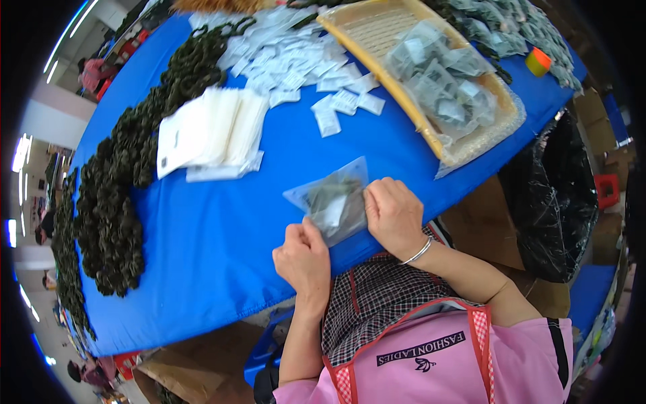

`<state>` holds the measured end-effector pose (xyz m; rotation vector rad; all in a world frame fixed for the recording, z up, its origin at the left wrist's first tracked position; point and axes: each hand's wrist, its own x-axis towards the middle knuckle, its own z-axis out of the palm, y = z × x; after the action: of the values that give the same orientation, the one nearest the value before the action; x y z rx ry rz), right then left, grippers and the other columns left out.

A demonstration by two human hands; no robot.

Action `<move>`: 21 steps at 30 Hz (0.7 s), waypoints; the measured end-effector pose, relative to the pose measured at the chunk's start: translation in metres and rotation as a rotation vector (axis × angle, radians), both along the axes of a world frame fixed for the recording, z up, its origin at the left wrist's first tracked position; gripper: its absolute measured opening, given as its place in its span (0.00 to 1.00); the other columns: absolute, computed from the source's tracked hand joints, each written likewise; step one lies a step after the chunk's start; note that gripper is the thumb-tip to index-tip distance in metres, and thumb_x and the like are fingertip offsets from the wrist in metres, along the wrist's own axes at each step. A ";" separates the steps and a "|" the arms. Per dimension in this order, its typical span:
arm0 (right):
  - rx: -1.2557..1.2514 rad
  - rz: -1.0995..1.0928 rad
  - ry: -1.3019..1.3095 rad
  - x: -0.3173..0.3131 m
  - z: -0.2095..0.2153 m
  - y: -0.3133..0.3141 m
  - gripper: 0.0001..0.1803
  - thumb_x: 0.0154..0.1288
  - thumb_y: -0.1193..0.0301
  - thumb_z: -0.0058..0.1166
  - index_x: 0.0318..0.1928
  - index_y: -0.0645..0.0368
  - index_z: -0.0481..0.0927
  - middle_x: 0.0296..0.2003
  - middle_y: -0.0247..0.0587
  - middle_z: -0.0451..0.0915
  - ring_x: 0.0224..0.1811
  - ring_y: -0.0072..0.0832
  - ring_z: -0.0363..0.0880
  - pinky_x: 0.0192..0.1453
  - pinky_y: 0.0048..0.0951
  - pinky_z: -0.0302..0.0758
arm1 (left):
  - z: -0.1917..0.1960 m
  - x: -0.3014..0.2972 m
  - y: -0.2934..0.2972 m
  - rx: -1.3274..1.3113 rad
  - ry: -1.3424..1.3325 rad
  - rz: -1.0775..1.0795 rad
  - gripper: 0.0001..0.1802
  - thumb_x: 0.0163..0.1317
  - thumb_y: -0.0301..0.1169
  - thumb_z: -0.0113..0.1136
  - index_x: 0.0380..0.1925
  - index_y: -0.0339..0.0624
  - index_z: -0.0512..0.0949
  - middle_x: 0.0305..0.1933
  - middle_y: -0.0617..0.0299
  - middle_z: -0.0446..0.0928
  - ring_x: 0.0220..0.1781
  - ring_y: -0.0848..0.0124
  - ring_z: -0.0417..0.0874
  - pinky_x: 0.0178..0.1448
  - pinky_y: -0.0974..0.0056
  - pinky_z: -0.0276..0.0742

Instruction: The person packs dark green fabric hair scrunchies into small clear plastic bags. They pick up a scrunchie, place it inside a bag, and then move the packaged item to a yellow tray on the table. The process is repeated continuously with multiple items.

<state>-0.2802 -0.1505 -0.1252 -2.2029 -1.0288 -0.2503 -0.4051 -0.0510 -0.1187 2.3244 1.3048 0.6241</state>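
Two hands work at the near edge of the blue worktop [222,222]. The left hand [304,259] pinches the near corner of a small clear bag [331,199] between thumb and fingers, and the right hand [393,215] presses down on the bag's right side with its fingers curled closed over the edge. That pins the bag flat against the cloth, probably so its opening can be pressed shut. Something dark green and a white packet show through the plastic.

Left of the bag, a little farther off, lies a stack of flat white bags [208,131], fanned within easy reach. Along the left edge runs a long heap of dark green braided pieces [114,195]. Farther back, loose white sachets [296,64] are scattered in a spread, and at the far right a shallow woven tray [367,27] holds filled clear bags [441,84]. An orange-and-yellow tape roll [537,61] sits by the far right edge.

Beyond the worktop, cardboard boxes and a black plastic sack [552,202] stand on the right; the room looks like a bright workshop.
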 end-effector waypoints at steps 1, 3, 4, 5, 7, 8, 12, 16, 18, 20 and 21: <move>0.017 -0.013 0.011 0.002 0.001 -0.001 0.06 0.58 0.72 0.56 0.33 0.57 0.73 0.30 0.42 0.76 0.29 0.41 0.75 0.32 0.39 0.71 | 0.001 0.004 -0.001 0.007 0.020 0.028 0.16 0.63 0.37 0.56 0.19 0.41 0.74 0.13 0.60 0.73 0.17 0.58 0.74 0.32 0.56 0.68; 0.088 -0.014 0.307 0.003 0.011 -0.002 0.21 0.56 0.65 0.61 0.46 0.62 0.71 0.34 0.49 0.77 0.33 0.45 0.77 0.37 0.38 0.74 | -0.002 0.007 -0.002 0.068 0.027 0.044 0.15 0.62 0.36 0.57 0.19 0.41 0.75 0.13 0.60 0.75 0.16 0.57 0.76 0.30 0.55 0.68; 0.114 0.008 0.509 0.000 0.016 -0.003 0.24 0.56 0.63 0.62 0.49 0.63 0.70 0.35 0.50 0.78 0.34 0.45 0.77 0.39 0.37 0.74 | 0.001 0.007 -0.004 0.050 0.037 0.053 0.15 0.62 0.36 0.57 0.19 0.42 0.75 0.13 0.60 0.75 0.16 0.57 0.76 0.30 0.55 0.69; 0.141 0.032 0.711 -0.001 0.020 -0.002 0.28 0.55 0.61 0.63 0.51 0.64 0.69 0.35 0.51 0.78 0.35 0.46 0.78 0.41 0.37 0.75 | 0.003 0.007 -0.006 0.031 0.048 0.063 0.15 0.62 0.36 0.57 0.19 0.42 0.75 0.14 0.60 0.75 0.16 0.57 0.75 0.31 0.55 0.69; 0.191 0.168 0.856 0.007 0.025 0.004 0.28 0.54 0.63 0.65 0.51 0.65 0.70 0.39 0.48 0.78 0.41 0.35 0.78 0.45 0.32 0.74 | 0.002 0.008 -0.007 -0.010 0.053 0.026 0.11 0.61 0.37 0.57 0.25 0.42 0.75 0.16 0.60 0.76 0.18 0.57 0.76 0.32 0.55 0.69; 0.185 0.225 0.917 0.013 0.022 0.005 0.26 0.55 0.66 0.64 0.51 0.64 0.71 0.41 0.44 0.78 0.42 0.30 0.77 0.47 0.29 0.74 | 0.001 0.007 -0.008 -0.023 0.030 0.015 0.10 0.61 0.37 0.57 0.27 0.42 0.75 0.17 0.60 0.77 0.19 0.57 0.76 0.32 0.55 0.69; 0.565 0.071 0.595 0.055 0.068 -0.002 0.23 0.55 0.70 0.64 0.49 0.63 0.71 0.42 0.45 0.77 0.45 0.29 0.77 0.50 0.29 0.73 | 0.008 0.001 -0.007 -0.176 -0.208 0.025 0.11 0.60 0.34 0.61 0.35 0.38 0.74 0.22 0.59 0.77 0.21 0.67 0.77 0.28 0.61 0.70; 0.317 -0.518 -0.414 0.127 0.083 -0.017 0.33 0.56 0.66 0.64 0.57 0.63 0.63 0.47 0.52 0.76 0.49 0.44 0.75 0.52 0.35 0.72 | 0.000 -0.012 -0.002 -0.230 -0.364 0.010 0.09 0.62 0.30 0.59 0.34 0.34 0.75 0.23 0.63 0.76 0.22 0.78 0.73 0.27 0.70 0.69; 0.228 -0.402 -0.521 0.124 0.086 -0.008 0.26 0.55 0.69 0.63 0.51 0.63 0.69 0.42 0.51 0.77 0.45 0.45 0.76 0.49 0.36 0.72 | -0.001 -0.011 0.000 -0.214 -0.372 -0.001 0.08 0.63 0.29 0.58 0.33 0.34 0.75 0.24 0.64 0.76 0.22 0.79 0.72 0.27 0.71 0.70; 0.257 0.016 -0.163 0.099 0.067 0.017 0.19 0.53 0.71 0.63 0.44 0.63 0.73 0.36 0.48 0.77 0.41 0.45 0.76 0.46 0.37 0.72 | -0.002 -0.010 0.001 -0.184 -0.327 -0.009 0.08 0.62 0.29 0.59 0.33 0.34 0.75 0.24 0.63 0.76 0.22 0.79 0.73 0.28 0.71 0.70; 0.230 0.128 -0.051 0.087 0.059 0.034 0.13 0.52 0.72 0.62 0.37 0.62 0.75 0.31 0.46 0.76 0.37 0.44 0.76 0.44 0.38 0.72 | 0.002 -0.008 0.000 -0.179 -0.314 -0.005 0.07 0.62 0.29 0.59 0.32 0.34 0.76 0.23 0.62 0.77 0.23 0.77 0.75 0.29 0.70 0.72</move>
<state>-0.1937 -0.1166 -0.0662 -1.9263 -1.1068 -0.3501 -0.4136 -0.0515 -0.1170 1.9909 1.1581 0.7985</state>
